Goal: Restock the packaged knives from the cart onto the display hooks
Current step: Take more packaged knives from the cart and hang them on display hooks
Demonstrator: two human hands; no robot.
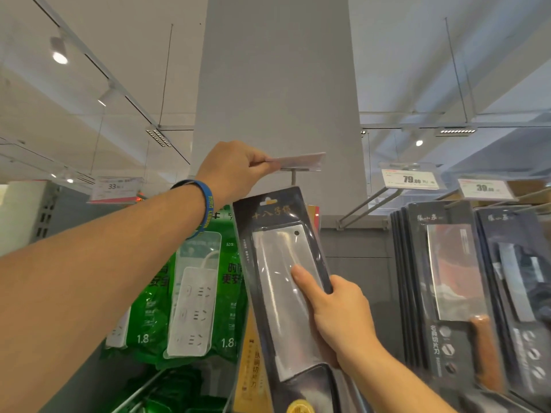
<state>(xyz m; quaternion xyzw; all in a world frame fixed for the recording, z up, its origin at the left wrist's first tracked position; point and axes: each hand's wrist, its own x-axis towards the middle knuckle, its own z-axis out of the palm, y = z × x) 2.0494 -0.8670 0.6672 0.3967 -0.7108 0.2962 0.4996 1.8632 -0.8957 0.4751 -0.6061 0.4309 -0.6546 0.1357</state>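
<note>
A packaged cleaver knife (283, 281) in a black card with a clear blister stands upright at the centre. My right hand (337, 311) grips its right edge, thumb across the blade window. The pack's hang hole sits just below a display hook (293, 178). My left hand (235, 171), with a blue wristband, pinches the price tag holder (301, 160) at the hook's tip and tilts it up. More packaged knives (453, 278) hang on hooks to the right.
Green packs of power strips (193, 293) hang at the left. A grey pillar (277, 84) rises behind the hook. Price tags (410, 178) reading 79.00 and 39 sit on the right-hand hooks. An orange-yellow knife pack (250, 368) hangs behind the held one.
</note>
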